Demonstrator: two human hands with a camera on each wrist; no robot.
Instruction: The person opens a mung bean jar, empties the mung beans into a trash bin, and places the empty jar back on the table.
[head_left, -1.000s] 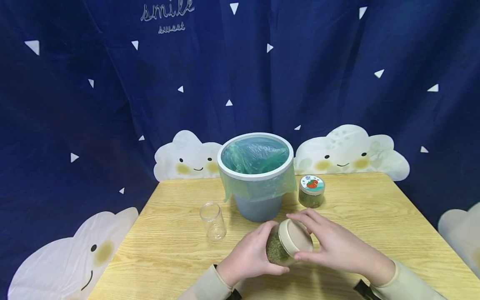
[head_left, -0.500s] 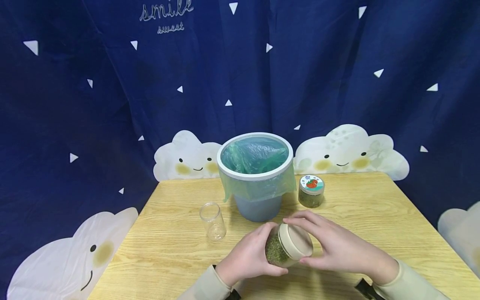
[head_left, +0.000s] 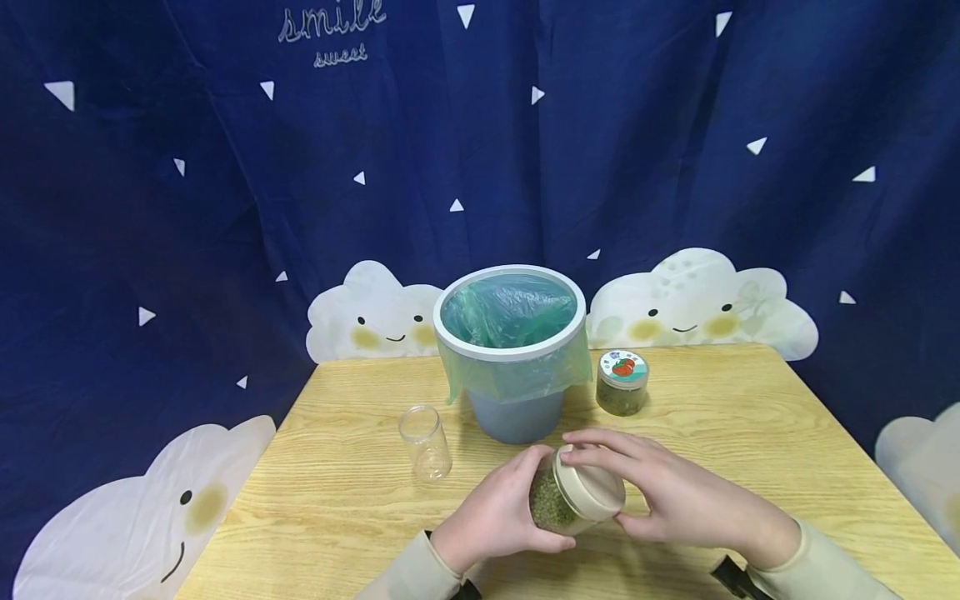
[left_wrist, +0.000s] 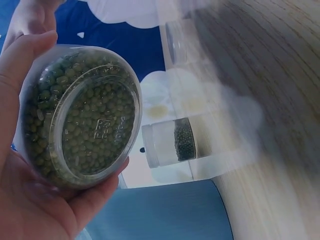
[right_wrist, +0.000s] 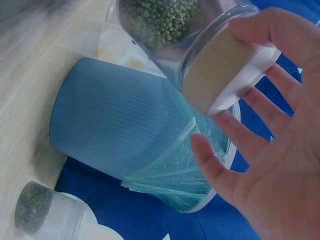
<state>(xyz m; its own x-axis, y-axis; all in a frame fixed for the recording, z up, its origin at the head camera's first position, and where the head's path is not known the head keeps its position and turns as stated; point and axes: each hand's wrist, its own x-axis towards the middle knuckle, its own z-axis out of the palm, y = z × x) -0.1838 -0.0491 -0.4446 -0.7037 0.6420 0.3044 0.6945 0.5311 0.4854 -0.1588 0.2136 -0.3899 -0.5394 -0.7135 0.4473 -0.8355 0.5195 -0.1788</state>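
Observation:
A clear jar of green beans [head_left: 553, 502] is tilted above the table, its beige lid [head_left: 592, 492] facing right. My left hand [head_left: 501, 505] grips the jar's body from the left; in the left wrist view the jar's bottom [left_wrist: 100, 127] shows the beans through it. My right hand [head_left: 675, 496] holds the lid, fingers over the top and thumb at the lower edge. In the right wrist view the thumb [right_wrist: 255, 27] lies on the lid's rim, and the lid sits on the jar. Bean level inside is partly hidden by my left hand.
A bluish bin [head_left: 516, 412] with a green liner and white rim stands behind the hands. Left of it is a clear open cylinder-shaped jar [head_left: 426, 446]. To the bin's right stands a small jar with a tomato-printed lid [head_left: 622, 383]. All stand on the wooden table [head_left: 337, 500].
My right hand's fingers have shifted left over the lid and its thumb has slid right along the lid's lower edge. My left hand and the jar have barely moved.

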